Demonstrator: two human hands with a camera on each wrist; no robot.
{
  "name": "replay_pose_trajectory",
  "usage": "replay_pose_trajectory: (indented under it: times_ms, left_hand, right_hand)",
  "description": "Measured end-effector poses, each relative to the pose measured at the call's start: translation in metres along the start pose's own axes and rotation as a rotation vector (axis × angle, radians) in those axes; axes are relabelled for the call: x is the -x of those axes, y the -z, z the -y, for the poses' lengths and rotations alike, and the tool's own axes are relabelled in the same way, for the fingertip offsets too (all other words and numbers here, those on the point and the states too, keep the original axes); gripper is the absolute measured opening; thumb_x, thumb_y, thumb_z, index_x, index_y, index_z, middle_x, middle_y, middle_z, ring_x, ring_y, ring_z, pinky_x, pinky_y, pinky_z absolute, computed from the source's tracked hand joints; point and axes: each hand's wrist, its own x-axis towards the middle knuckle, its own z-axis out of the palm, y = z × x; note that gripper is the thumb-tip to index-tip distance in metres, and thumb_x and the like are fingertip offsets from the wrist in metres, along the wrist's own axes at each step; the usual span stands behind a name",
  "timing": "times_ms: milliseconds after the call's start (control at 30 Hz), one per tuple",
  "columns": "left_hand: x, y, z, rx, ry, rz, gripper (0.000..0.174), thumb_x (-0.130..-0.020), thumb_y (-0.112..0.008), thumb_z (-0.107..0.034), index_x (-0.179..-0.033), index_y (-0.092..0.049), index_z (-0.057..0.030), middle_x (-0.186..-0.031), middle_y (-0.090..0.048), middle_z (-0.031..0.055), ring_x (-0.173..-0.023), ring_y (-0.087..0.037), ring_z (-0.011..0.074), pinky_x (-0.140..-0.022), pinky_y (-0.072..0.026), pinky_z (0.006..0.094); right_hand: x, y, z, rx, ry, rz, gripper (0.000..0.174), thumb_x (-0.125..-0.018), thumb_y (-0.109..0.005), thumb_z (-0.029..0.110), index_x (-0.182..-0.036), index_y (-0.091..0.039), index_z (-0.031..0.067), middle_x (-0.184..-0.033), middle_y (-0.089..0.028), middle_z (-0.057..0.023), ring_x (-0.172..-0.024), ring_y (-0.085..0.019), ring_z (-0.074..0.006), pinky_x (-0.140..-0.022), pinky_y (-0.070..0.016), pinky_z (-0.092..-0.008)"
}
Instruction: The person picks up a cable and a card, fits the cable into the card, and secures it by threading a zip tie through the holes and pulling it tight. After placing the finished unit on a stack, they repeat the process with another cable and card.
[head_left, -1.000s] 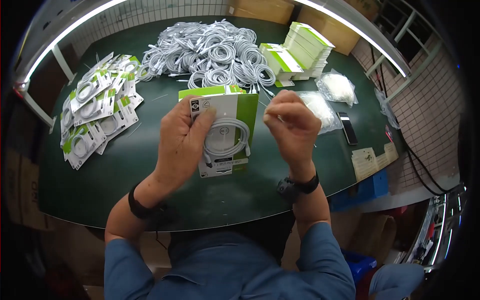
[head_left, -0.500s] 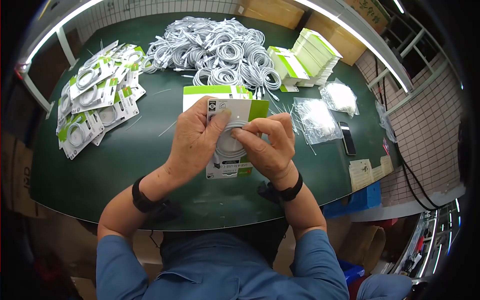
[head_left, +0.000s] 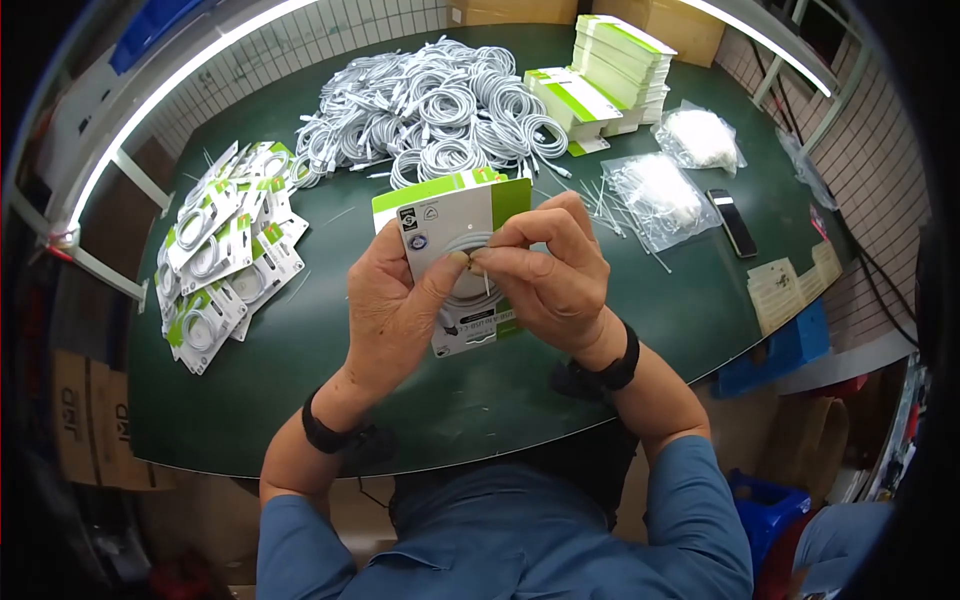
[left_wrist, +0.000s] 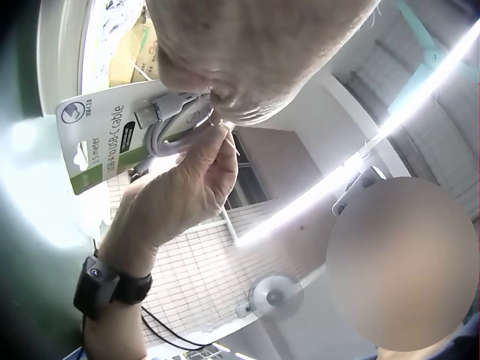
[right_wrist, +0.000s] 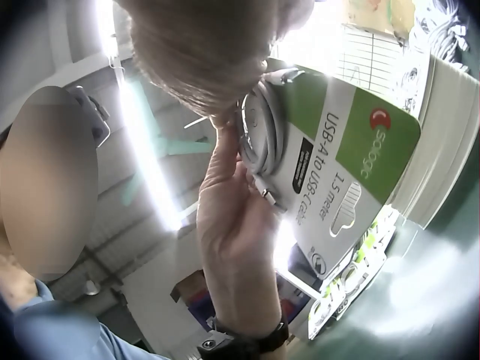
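Note:
My left hand (head_left: 390, 312) holds a white-and-green retail card (head_left: 465, 213) upright, its thumb over the front. A coiled grey USB cable (head_left: 465, 242) lies against that card. In the right wrist view the coil (right_wrist: 271, 139) and the printing "USB-A to USB-C cable" show beside the hand. My right hand (head_left: 557, 275) pinches a thin white tie (head_left: 487, 284) at the middle of the coil, its fingertips meeting the left thumb. From the left wrist view, the right hand (left_wrist: 184, 180) comes up from below toward the coil; the pinched tip is partly hidden.
Just behind the held card stands a stack of cards (head_left: 440, 184). Carded cables (head_left: 215, 255) are piled at left, loose grey cables (head_left: 430, 105) at the back, stacked cards (head_left: 620, 65) at back right. Bags of white ties (head_left: 660, 200) and a phone (head_left: 732, 222) lie at right.
My right hand has come in from the right to the coil and now works against the left thumb there. The left hand keeps its hold, its thumb lower on the card.

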Motion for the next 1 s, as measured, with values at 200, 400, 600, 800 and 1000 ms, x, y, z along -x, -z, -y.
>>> replay_pose_trajectory:
  times_ms: [200,400,600,800,1000]
  left_hand:
    - [-0.004,0.002,0.006,0.04,0.009,-0.032,0.031,-0.101,-0.068,-0.006,-0.129,-0.059,0.0044,-0.117,-0.073,0.0115,-0.103,-0.069,0.012,-0.09,-0.056,0.0274]
    - [-0.004,0.002,0.009,0.112,0.03,-0.07,0.03,-0.1,-0.068,-0.004,-0.128,-0.06,0.0044,-0.116,-0.073,0.0115,-0.102,-0.069,0.0123,-0.09,-0.0565,0.0277]
    - [-0.006,0.002,0.009,0.146,0.039,-0.083,0.03,-0.099,-0.068,-0.003,-0.128,-0.061,0.0042,-0.116,-0.073,0.0111,-0.101,-0.069,0.0124,-0.091,-0.057,0.0285]
    - [-0.007,0.003,0.008,0.163,0.049,-0.094,0.03,-0.099,-0.068,-0.002,-0.128,-0.061,0.0044,-0.115,-0.073,0.011,-0.102,-0.069,0.0127,-0.092,-0.0574,0.0291]
    - [-0.007,0.002,0.008,0.162,0.056,-0.088,0.03,-0.099,-0.067,-0.001,-0.127,-0.061,0.0046,-0.115,-0.073,0.0116,-0.102,-0.069,0.0129,-0.092,-0.0579,0.0293]
  right_hand:
    - [0.007,0.002,0.008,-0.01,0.06,0.027,0.028,-0.071,-0.087,0.001,-0.094,-0.077,0.0134,-0.096,-0.071,-0.0009,-0.083,-0.06,-0.021,-0.068,-0.0464,-0.031]
    - [0.008,0.004,0.013,-0.141,0.055,0.083,0.026,-0.075,-0.086,0.002,-0.095,-0.073,0.0112,-0.096,-0.074,-0.0025,-0.08,-0.066,-0.0203,-0.069,-0.0485,-0.0318]
    - [0.01,0.002,0.014,-0.29,-0.005,0.062,0.025,-0.079,-0.084,0.0,-0.095,-0.068,0.0096,-0.096,-0.075,-0.0062,-0.077,-0.067,-0.0208,-0.068,-0.0505,-0.0329]
    - [0.01,0.002,0.015,-0.368,-0.047,0.081,0.025,-0.08,-0.084,-0.001,-0.094,-0.066,0.0081,-0.096,-0.075,-0.0093,-0.078,-0.068,-0.0216,-0.067,-0.0516,-0.033]
    - [0.009,0.003,0.014,-0.388,-0.049,0.099,0.025,-0.08,-0.084,-0.002,-0.094,-0.066,0.008,-0.095,-0.075,-0.0095,-0.077,-0.069,-0.0223,-0.066,-0.0517,-0.0325]
